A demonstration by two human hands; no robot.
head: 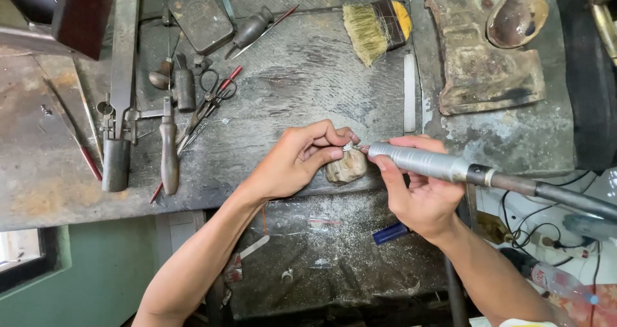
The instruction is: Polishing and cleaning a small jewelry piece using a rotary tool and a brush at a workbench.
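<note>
Left hand (297,160) curled over the front edge of the workbench (308,76), thumb and forefinger pressed together on a small silver piece (348,146). Piece very tiny, shape not possible to tell; sits at the fingertips, just above the worn wooden peg (346,167). Peg directly under the left thumb, touching it, sticking out from the bench edge.

Right hand (416,192) just to the right of the peg, fingers wrapped around a grey metal handpiece (424,161). Tip of the handpiece pointing left, meeting the silver piece right over the peg. Dark flexible shaft (553,193) running away from the handpiece, far to the right of the peg.

Behind the peg, further on the bench: a bristle brush (374,26), slightly to the right. Well to the left of the peg: scissors (215,96) with red handles, a tool with wooden handle (169,157), a long metal drawing tool (122,83). Behind and far right of the peg: a stained block (488,76) with a shallow dish (517,17) on it. Below the peg, a blue object (391,233) near the right wrist.
</note>
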